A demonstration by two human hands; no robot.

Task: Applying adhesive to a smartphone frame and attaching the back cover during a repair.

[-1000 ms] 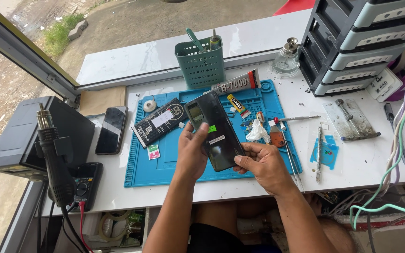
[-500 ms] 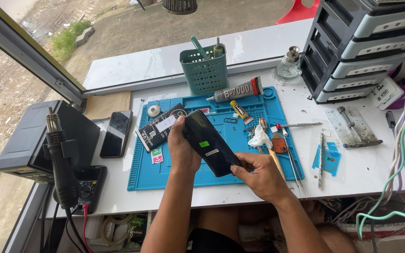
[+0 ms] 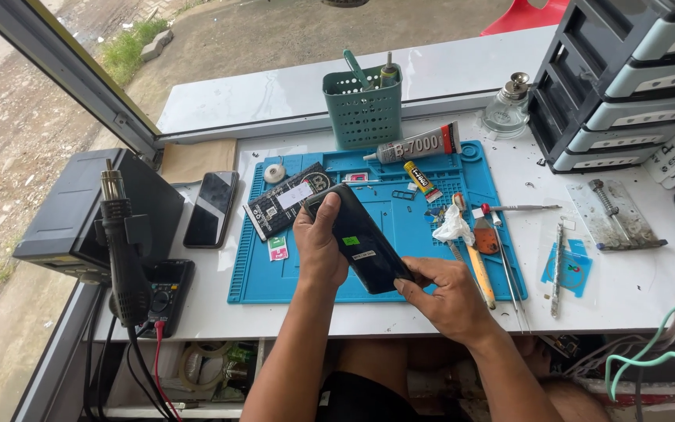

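Phone repair workshop: blue repair mat (image 3: 431,234), hot-air station (image 3: 80,211), tools.

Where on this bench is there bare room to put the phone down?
Bare patches: the blue mat's near-left corner, beside the left hand, and the white table front right, past the tweezers. Crowded: the mat's right edge with tools and its far strip around the glue tube.

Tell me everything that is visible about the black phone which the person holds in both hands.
The black phone is a flat, dark slab with rounded corners and a smooth, slightly glossy surface. Two small stickers sit on the side that faces up, one green and one white. It is held tilted above the blue work mat, with its upper end to the left and its lower end to the right. The left hand grips its upper end, and the right hand pinches its lower end. It touches nothing else.
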